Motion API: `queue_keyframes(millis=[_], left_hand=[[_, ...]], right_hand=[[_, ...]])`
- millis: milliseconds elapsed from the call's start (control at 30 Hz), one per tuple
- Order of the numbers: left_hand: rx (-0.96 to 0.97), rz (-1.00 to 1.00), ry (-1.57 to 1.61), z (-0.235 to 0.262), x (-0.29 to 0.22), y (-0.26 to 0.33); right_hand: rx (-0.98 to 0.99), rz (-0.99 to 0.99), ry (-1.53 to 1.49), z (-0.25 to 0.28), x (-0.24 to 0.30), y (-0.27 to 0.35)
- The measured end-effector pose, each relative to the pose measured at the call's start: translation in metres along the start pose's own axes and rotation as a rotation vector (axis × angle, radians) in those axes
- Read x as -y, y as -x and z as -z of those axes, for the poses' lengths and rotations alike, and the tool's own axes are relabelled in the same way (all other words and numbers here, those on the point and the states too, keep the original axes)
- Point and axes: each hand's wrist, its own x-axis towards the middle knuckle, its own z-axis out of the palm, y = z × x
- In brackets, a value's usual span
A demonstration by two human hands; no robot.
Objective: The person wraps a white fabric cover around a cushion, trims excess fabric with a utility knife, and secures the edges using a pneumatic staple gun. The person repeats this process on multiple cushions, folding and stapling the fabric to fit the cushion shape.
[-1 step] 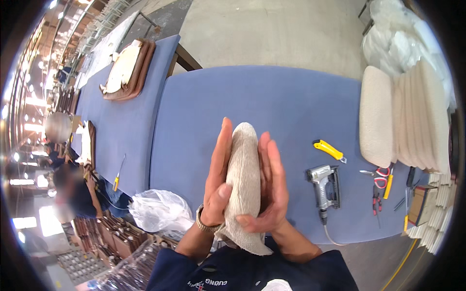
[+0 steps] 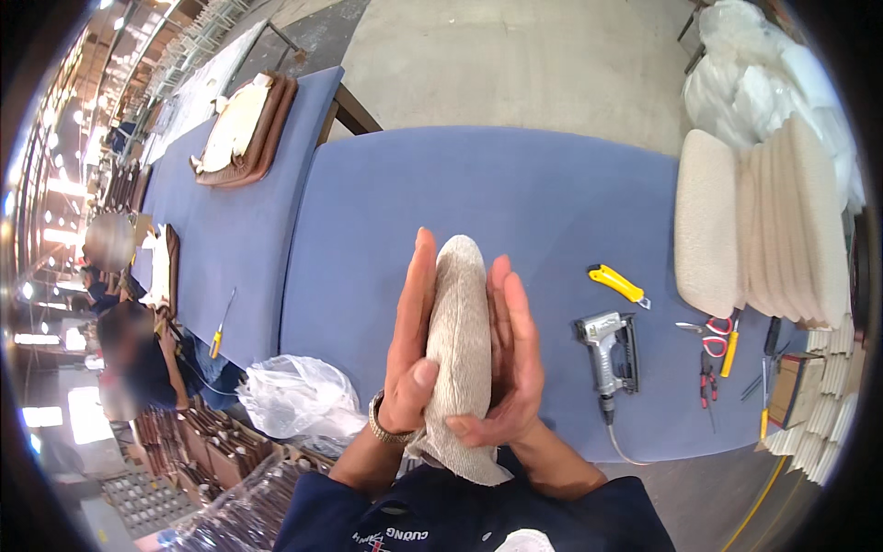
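A beige fabric-covered pad stands on its narrow edge between my palms, a seam running along its top edge. At its near end, loose cloth hangs out toward my body. My left hand presses on its left side, fingers straight and pointing away, thumb on the fabric. From the right, my right hand holds the pad, thumb bent over its near part and fingers straight. The pad's underside is hidden.
Right on the blue table lie a yellow utility knife, a staple gun with a hose, pliers and scissors. Beige pads stand at far right. Left are a plastic bag, a screwdriver and brown cushions. Co-workers sit far left.
The view has shifted very slightly, so the tools and pads at right sit a little further left. My hands keep the same hold on the pad.
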Motion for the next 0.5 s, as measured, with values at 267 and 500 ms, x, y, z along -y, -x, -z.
queue_keyframes(millis=[267,500], left_hand=[[0.047,-0.195,-0.117,0.006,-0.013,0.093],[0.099,-0.253,-0.247,0.016,-0.022,0.112]], right_hand=[[0.114,0.039,0.007,-0.026,0.027,0.072],[0.174,0.184,0.206,-0.032,0.029,0.083]])
